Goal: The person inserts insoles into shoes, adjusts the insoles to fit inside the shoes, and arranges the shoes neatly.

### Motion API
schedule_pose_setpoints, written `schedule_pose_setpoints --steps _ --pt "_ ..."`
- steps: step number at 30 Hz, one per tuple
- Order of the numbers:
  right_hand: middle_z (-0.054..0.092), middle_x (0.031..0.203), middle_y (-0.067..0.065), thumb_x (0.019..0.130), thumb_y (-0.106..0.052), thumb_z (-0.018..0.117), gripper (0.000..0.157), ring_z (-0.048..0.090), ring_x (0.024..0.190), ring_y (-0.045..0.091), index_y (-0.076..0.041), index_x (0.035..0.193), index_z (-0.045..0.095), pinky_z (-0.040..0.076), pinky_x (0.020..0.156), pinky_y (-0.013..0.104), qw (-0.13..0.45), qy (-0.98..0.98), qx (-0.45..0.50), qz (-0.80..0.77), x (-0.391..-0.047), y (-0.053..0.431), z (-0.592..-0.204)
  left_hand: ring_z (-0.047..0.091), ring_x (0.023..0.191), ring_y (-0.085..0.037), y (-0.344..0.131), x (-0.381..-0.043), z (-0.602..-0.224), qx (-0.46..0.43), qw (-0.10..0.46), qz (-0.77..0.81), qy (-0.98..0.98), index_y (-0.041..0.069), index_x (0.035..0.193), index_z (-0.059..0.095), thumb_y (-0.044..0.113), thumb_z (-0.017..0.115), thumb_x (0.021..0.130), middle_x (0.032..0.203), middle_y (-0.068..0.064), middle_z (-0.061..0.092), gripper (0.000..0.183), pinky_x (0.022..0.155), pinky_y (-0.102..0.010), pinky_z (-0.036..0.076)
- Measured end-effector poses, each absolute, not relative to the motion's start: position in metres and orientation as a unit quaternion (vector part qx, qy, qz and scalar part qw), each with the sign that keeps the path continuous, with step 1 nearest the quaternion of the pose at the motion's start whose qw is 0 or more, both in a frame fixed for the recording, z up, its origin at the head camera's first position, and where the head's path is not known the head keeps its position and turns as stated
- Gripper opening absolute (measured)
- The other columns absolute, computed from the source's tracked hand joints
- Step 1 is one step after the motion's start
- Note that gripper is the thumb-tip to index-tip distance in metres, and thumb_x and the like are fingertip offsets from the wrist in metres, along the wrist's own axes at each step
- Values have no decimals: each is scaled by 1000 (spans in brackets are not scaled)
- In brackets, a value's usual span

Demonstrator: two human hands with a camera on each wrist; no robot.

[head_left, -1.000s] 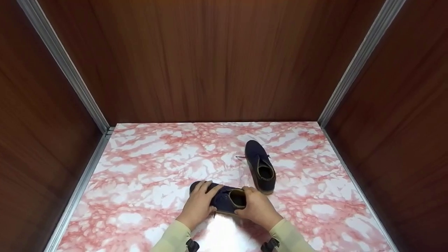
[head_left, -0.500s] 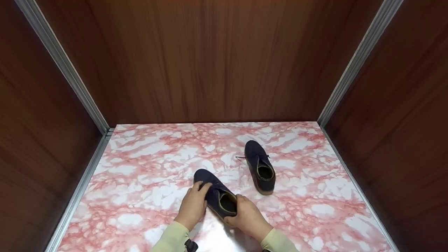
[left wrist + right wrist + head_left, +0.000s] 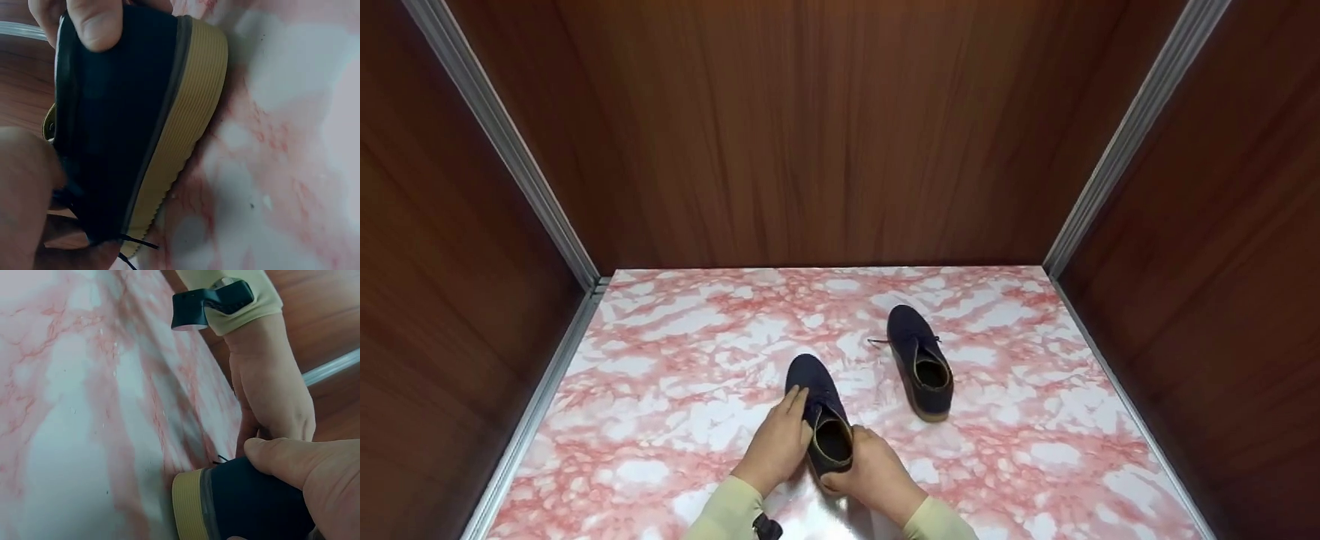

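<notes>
A dark navy lace-up shoe with a tan ridged sole stands on the marbled surface, its toe pointing away and slightly left. Around its heel, my right hand grips with the thumb at the back and fingers on the right side. My left hand lays fairly straight fingers along the shoe's left side, near the laces. Farther right and back, the matching shoe stands upright, toe away, with one lace stretched out to its left. No hand touches that second shoe.
The red-and-white marbled tabletop is bounded by a brown wood-look back panel and side panels. Grey metal rails run along the corners. A black camera strap is on the left wrist.
The held shoe has turned clockwise from lying sideways to pointing away. My right hand has swung nearer with the heel; my left fingers have slid from over the toe to the left side.
</notes>
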State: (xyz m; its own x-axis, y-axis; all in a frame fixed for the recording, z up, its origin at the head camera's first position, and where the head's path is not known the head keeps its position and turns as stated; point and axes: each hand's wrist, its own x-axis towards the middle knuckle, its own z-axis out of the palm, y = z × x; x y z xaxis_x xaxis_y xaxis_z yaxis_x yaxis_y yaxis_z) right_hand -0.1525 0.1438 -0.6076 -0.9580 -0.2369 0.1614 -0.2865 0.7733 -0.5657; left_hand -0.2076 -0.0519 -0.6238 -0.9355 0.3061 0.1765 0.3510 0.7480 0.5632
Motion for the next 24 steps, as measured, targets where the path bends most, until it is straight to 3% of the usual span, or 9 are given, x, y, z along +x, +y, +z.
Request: schedule_pose_setpoints --steps 4,7,10,16,21,24 --pt "73 105 13 73 -35 100 73 71 95 23 6 122 66 61 88 44 18 -940 127 317 -153 138 -609 44 158 -50 -55 -206 -625 -177 -15 -352 -919 3 172 31 41 51 115 178 -29 29 71 127 -61 41" --pt "72 107 12 75 -34 99 72 70 98 23 5 126 66 61 90 44 6 -937 126 324 -155 135 -610 39 160 -52 -55 -208 -626 -182 -43 -365 -912 10 175 22 62 56 109 180 -30 20 91 127 -64 40" --pt "72 110 13 77 -33 98 69 70 101 24 4 126 67 61 93 45 -2 -935 125 332 -157 134 -610 35 161 -56 -55 -212 -627 -192 -56 -370 -907 13 177 16 73 63 100 180 -34 14 109 126 -66 41" --pt "75 112 15 76 -28 97 65 71 104 28 3 124 69 61 96 48 -3 -928 128 350 -163 131 -611 28 161 -61 -58 -219 -628 -205 -80 -400 -890 19 178 9 71 82 86 180 -36 3 128 125 -67 41" --pt "76 113 16 74 -25 97 63 71 103 32 4 124 71 61 94 49 26 -928 153 338 -169 131 -614 21 162 -64 -62 -221 -630 -226 -85 -406 -881 14 177 10 66 96 72 180 -37 -1 146 124 -68 41" --pt "76 115 16 74 -22 95 62 70 104 32 3 126 70 61 95 48 33 -926 162 338 -171 131 -617 19 163 -63 -63 -223 -632 -233 -77 -405 -881 10 176 15 64 99 68 181 -34 1 147 126 -68 40"
